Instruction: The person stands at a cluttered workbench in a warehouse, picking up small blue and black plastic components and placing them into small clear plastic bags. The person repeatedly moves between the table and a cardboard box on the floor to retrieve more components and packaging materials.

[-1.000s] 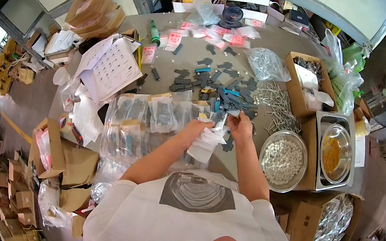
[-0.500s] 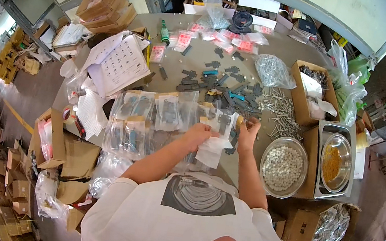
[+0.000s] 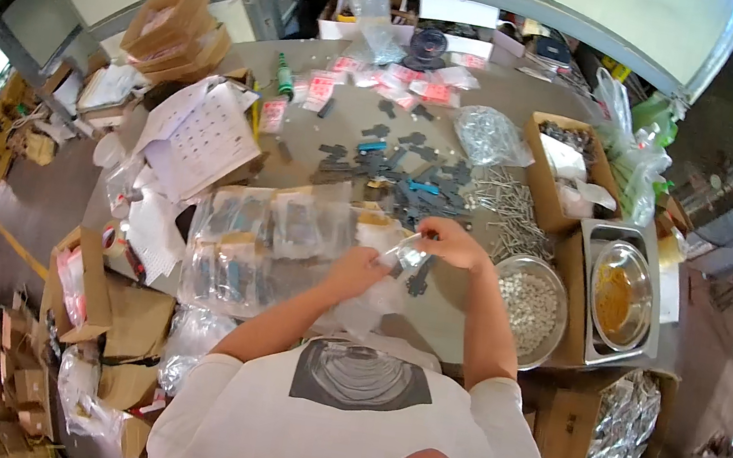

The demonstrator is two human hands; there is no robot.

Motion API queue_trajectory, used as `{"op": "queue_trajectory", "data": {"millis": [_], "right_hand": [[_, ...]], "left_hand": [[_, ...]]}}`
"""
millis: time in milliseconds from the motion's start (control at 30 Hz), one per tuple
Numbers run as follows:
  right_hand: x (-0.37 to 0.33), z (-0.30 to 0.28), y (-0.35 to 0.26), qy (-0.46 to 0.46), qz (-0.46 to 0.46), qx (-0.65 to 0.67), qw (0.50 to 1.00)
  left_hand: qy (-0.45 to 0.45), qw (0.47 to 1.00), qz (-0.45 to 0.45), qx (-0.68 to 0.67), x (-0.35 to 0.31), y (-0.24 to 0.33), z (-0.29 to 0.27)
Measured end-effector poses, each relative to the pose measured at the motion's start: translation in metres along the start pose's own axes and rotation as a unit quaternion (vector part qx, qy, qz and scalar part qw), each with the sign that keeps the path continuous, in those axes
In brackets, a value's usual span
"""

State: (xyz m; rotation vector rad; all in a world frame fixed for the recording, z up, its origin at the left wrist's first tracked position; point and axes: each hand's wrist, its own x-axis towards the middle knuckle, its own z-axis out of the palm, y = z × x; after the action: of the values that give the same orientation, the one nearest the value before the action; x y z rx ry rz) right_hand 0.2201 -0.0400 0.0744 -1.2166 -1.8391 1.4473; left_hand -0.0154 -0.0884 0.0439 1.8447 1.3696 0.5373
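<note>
My left hand (image 3: 357, 272) is closed on a small clear plastic bag (image 3: 398, 254) at the near middle of the table. My right hand (image 3: 449, 243) pinches the bag's other side, fingertips together. The bag's contents are too blurred to make out. Left of my hands lie rows of filled clear bags (image 3: 237, 261) with dark grey and bluish parts inside and brown tops. Just beyond my hands spreads a pile of loose dark grey parts (image 3: 428, 202), a few of them blue. One dark grey part (image 3: 419, 281) lies beneath my right hand.
At right are loose screws (image 3: 512, 216), a steel bowl of white pieces (image 3: 528, 312), a bowl of yellow pieces (image 3: 609, 301) and an open carton (image 3: 550, 205). Papers (image 3: 198, 140) lie at left. Red-and-white packets (image 3: 431, 93) and a green bottle (image 3: 285, 77) stand farther back.
My right hand has come left and turned inward, meeting the bag near my left hand. The white sheet-like piece that hung below my left hand no longer shows there. The whole view has shifted slightly.
</note>
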Motion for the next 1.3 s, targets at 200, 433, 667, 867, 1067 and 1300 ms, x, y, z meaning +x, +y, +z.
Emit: {"op": "queue_trajectory", "data": {"millis": [200,433,667,867,1067,1300], "right_hand": [[0.005,0.015,0.013,0.006,-0.018,0.16,0.987],[-0.007,0.018,-0.014,0.039,-0.015,0.156,0.987],[-0.011,0.0,-0.005,-0.038,0.037,0.118,0.992],[0.018,-0.016,0.044,0.227,0.095,0.17,0.954],[0.063,0.027,0.083,0.354,0.028,-0.066,0.932],[0.061,0.05,0.05,0.331,0.024,-0.113,0.937]], "left_hand": [[0.018,0.999,0.028,-0.012,-0.009,0.018,-0.016],[0.019,0.999,0.029,-0.001,-0.012,0.026,-0.02],[0.025,0.996,0.076,0.025,-0.015,0.017,-0.017],[0.057,0.993,0.011,-0.107,-0.04,0.002,-0.047],[0.185,0.933,-0.063,-0.303,-0.09,-0.006,-0.072],[0.434,0.832,-0.132,-0.318,-0.162,-0.061,-0.121]]}}
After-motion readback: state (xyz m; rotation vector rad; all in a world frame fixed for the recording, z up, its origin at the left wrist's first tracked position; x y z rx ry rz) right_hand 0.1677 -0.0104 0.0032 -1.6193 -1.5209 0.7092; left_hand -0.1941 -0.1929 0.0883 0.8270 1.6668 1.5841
